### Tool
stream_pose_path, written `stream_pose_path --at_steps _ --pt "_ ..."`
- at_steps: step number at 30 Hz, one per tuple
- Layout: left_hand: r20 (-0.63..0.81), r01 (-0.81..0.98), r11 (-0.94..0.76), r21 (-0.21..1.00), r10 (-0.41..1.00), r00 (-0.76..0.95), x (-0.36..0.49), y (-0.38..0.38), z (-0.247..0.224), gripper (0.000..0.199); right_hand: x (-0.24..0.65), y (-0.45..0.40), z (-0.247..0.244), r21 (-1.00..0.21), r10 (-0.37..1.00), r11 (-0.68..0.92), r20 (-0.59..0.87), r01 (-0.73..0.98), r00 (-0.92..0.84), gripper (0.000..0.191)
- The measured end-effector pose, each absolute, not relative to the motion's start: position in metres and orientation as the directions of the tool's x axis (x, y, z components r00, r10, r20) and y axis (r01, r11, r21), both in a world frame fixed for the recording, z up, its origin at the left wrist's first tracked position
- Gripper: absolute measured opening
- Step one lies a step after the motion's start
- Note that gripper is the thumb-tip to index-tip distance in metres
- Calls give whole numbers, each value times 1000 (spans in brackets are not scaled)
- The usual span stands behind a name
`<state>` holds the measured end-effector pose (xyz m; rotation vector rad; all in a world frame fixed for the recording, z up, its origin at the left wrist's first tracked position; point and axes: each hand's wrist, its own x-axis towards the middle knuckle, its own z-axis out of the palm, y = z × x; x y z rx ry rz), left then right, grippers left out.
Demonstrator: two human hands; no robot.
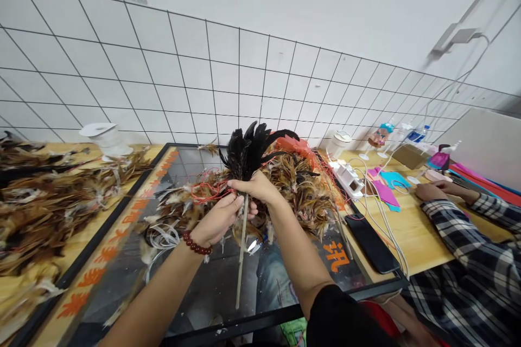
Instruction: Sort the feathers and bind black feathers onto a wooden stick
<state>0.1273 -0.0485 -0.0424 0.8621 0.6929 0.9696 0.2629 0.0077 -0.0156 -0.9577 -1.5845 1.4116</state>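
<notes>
A black feather duster [244,154] stands upright over the glass panel, plumes at the top and its thin pale stick [242,260] pointing down toward me. My right hand [258,188] is closed around the stick just under the plumes, thumb stretched across it. Close below, my left hand [222,218], with a dark red bead bracelet [197,244] at the wrist, has its fingers closed at the stick. A tangle of red cord [205,192] lies beside the left fingers; whether they pinch a strand is hidden. Loose brown feathers [301,187] are heaped behind both hands.
More brown feathers [69,195] cover the table at left, near a white spool [106,141]. White string [163,238] lies on the glass. At right are a black phone [372,243], a power strip [348,179] with cables, and a co-worker's plaid sleeve [451,227]. A wire grid [240,81] stands behind.
</notes>
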Motion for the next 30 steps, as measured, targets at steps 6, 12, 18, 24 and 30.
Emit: stream_pose_path --at_steps 6,12,18,24,30 --pt "-107 -457 201 866 969 223 144 -59 -46 30 256 11 -27 -981 942 123 67 152 -328 37" --pt "-84 -668 184 721 980 179 124 -52 -53 26 261 19 -28 -974 917 165 95 152 -387 43" --pt "-126 -774 84 628 992 6 105 -39 -64 16 252 2 -44 -950 922 190 85 249 -379 41" --pt "-125 -709 153 689 988 91 106 -35 -71 14 235 -33 -72 -789 935 273 83 550 -345 20" --pt "-111 -631 148 762 989 98 111 -36 -74 12 222 -42 -88 -841 972 135 11 524 -233 14"
